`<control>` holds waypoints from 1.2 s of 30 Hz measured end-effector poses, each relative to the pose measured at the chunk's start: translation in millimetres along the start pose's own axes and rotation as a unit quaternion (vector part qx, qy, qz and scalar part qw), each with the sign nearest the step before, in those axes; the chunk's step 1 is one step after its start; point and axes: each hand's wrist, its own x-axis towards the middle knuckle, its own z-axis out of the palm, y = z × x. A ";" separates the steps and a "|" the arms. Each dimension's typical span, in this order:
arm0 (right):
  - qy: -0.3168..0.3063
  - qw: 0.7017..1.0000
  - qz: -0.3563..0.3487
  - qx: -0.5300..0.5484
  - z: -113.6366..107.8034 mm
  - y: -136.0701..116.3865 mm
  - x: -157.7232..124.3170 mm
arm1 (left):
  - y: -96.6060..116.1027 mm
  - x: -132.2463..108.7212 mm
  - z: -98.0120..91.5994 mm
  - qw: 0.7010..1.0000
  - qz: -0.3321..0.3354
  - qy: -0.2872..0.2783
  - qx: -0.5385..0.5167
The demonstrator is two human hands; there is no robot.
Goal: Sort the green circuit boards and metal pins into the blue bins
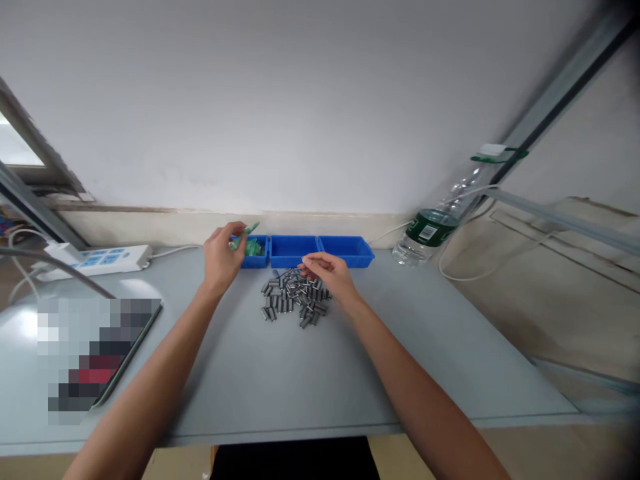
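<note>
My left hand (223, 255) is closed, pinching a small green translucent piece (251, 228) between thumb and fingers. Below it, more green pieces (254, 247) lie in the left blue bin (260, 263). Over the far right side of a pile of small dark grey metal cylinders (285, 303) is my right hand (327, 270). Its thumb and fingers are drawn together; whether something tiny sits between them cannot be made out. The middle blue bin (295, 261) and the right blue bin (347, 261) stand in the same row, just behind the pile.
A white power strip (115, 259) with cables lies at the left, near a flat dark-edged device (133, 353) that is partly blurred out. A large clear water bottle (430, 230) leans at the back right by the metal frame. A wall rises behind the grey table (280, 387).
</note>
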 end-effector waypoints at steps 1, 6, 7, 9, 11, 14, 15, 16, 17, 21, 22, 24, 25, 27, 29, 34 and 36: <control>0.003 1.000 0.001 -0.001 -1.1 0.8 0.8 | -4.6 3.5 -0.6 0.998 0.037 -0.008 0.046; 0.006 1.000 0.007 0.007 -2.7 2.6 2.6 | -17.3 2.8 15.0 0.973 0.136 -0.094 0.163; 0.004 1.000 0.007 0.010 -2.7 2.2 2.4 | -18.3 0.9 19.5 0.967 0.147 -0.123 0.169; 0.000 1.000 0.007 0.014 -2.8 1.2 1.9 | -20.1 -2.7 26.9 0.955 0.167 -0.176 0.170; -0.003 1.000 0.003 0.013 -3.3 0.6 1.6 | -22.6 -6.0 31.3 0.946 0.172 -0.219 0.165; -0.005 1.000 0.001 0.011 -4.4 0.7 1.8 | -28.2 -9.8 31.9 0.940 0.136 -0.261 0.174; -0.005 1.000 0.002 0.011 -4.8 0.7 1.9 | -30.4 -10.7 30.9 0.938 0.121 -0.272 0.176; -0.005 1.000 0.003 0.013 -5.1 0.7 2.0 | -32.5 -11.4 29.8 0.938 0.111 -0.281 0.171; -0.004 1.000 0.005 0.014 -5.4 0.5 2.1 | -34.5 -11.8 28.6 0.939 0.106 -0.286 0.159; 0.005 1.000 0.014 0.023 -6.2 -0.6 2.4 | -37.9 -14.0 25.3 0.953 0.104 -0.272 0.090; 0.006 1.000 0.015 0.026 -6.4 -0.6 2.7 | -37.6 -15.4 24.9 0.957 0.104 -0.260 0.082; 0.006 0.999 0.016 0.029 -6.8 0.0 3.4 | -35.7 -19.7 24.1 0.965 0.106 -0.224 0.082; 0.005 0.999 0.017 0.029 -7.0 0.7 3.9 | -34.2 -22.3 23.7 0.968 0.111 -0.206 0.090; 0.003 0.999 0.016 0.027 -7.5 2.3 4.9 | -31.0 -27.5 23.1 0.969 0.123 -0.180 0.113; 0.001 1.000 0.014 0.026 -8.2 4.1 5.7 | -27.7 -31.8 23.2 0.966 0.125 -0.182 0.134; -0.002 0.999 0.015 0.032 -8.9 5.8 6.0 | -20.9 -37.4 25.6 0.967 0.129 -0.180 0.128; 0.003 0.999 0.019 0.034 -8.5 5.2 5.9 | -17.7 -38.9 24.4 0.972 0.139 -0.154 0.107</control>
